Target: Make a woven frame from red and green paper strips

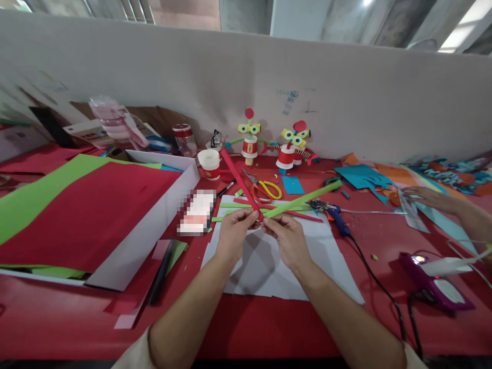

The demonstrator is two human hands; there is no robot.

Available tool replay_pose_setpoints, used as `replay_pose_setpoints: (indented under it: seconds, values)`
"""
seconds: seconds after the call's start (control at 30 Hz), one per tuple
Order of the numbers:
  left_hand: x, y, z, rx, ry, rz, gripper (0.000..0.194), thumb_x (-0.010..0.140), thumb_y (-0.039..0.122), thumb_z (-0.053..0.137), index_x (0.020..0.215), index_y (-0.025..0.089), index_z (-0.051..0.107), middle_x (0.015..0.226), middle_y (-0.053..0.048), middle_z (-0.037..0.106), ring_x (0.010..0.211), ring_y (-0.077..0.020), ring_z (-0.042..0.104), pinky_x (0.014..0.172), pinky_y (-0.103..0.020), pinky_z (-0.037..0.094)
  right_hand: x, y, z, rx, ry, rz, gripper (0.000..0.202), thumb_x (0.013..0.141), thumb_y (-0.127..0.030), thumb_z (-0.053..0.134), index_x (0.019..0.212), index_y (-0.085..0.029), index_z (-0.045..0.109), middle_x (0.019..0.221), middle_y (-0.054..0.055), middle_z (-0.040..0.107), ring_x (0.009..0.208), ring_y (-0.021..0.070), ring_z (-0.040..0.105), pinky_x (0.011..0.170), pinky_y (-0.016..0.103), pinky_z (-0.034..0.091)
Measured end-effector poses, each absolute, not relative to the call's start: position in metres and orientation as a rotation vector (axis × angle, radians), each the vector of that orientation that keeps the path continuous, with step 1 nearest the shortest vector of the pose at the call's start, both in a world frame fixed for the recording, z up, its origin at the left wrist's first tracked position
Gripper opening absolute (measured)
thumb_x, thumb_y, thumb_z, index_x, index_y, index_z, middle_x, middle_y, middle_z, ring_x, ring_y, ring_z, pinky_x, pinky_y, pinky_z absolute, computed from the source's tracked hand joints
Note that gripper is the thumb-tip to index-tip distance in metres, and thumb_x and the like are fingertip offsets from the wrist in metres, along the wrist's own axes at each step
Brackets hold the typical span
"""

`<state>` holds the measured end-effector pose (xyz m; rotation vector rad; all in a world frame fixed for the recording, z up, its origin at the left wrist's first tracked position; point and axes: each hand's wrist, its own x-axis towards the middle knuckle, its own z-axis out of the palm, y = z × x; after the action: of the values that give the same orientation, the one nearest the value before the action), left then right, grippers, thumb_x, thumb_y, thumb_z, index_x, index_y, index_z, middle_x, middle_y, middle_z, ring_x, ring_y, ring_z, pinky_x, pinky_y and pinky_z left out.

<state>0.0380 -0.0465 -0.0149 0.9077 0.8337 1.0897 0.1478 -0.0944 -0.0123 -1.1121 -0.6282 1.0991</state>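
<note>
One paper strip is plain red, another strip lime green.

Looks out from head height, facing forward and kinda down at the left hand and right hand, pretty near, wide enough to catch the white partition behind the red tabletop.

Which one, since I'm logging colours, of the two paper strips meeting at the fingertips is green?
The green strip slants from the right hand up to the right; the red strip slants up to the left.
</note>
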Motion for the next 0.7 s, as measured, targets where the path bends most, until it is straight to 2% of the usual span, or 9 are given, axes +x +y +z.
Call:
replay_pose_setpoints:
  seconds: [0.3, 0.43, 0.6, 0.7]
  values:
    - [0.0418, -0.0507, -0.0127, 0.944, 0.883, 1.167, 0.017, 0.062, 0.031, 0.074, 0.061, 0.017, 0.065, 0.056, 0.003, 0.058, 0.056, -0.0106, 0.053, 0.063, -0.027, 0.045, 0.1455, -0.0945, -0.0105, -1.069, -0.549, 1.122, 0.017, 0.053, -0.029, 0.08, 0.059, -0.019, 0.068, 0.058, -0.002, 0.063, 0.059, 0.0129, 0.059, 0.069, 0.032, 0.052]
    - [0.0423, -0.0498, -0.0135, 0.939, 0.843, 1.139, 0.016, 0.063, 0.03, 0.074, 0.063, 0.017, 0.066, 0.056, 0.003, 0.058, 0.056, -0.0099, 0.052, 0.063, -0.026, 0.044, 0.1455, -0.0943, -0.0122, -1.07, -0.556, 1.112, 0.015, 0.056, -0.027, 0.079, 0.058, -0.018, 0.067, 0.057, -0.002, 0.063, 0.059, 0.0122, 0.059, 0.07, 0.031, 0.051]
    - [0.0455, -0.054, -0.0094, 0.842, 0.798, 1.037, 0.021, 0.056, 0.029, 0.079, 0.07, 0.017, 0.07, 0.066, 0.001, 0.064, 0.061, -0.0093, 0.054, 0.066, -0.025, 0.044, 0.1466, -0.0922, -0.0151, -1.035, -0.462, 1.072, 0.016, 0.053, -0.026, 0.08, 0.058, -0.018, 0.067, 0.058, -0.002, 0.064, 0.059, 0.0111, 0.058, 0.069, 0.029, 0.051]
    - [0.0459, -0.0557, -0.0082, 0.825, 0.832, 0.992, 0.021, 0.054, 0.027, 0.081, 0.069, 0.016, 0.071, 0.065, 0.0, 0.065, 0.06, -0.0091, 0.053, 0.064, -0.025, 0.043, 0.1447, -0.0919, -0.0153, -1.019, -0.416, 1.09, 0.018, 0.052, -0.026, 0.081, 0.057, -0.018, 0.066, 0.059, -0.003, 0.064, 0.059, 0.0107, 0.058, 0.069, 0.028, 0.051]
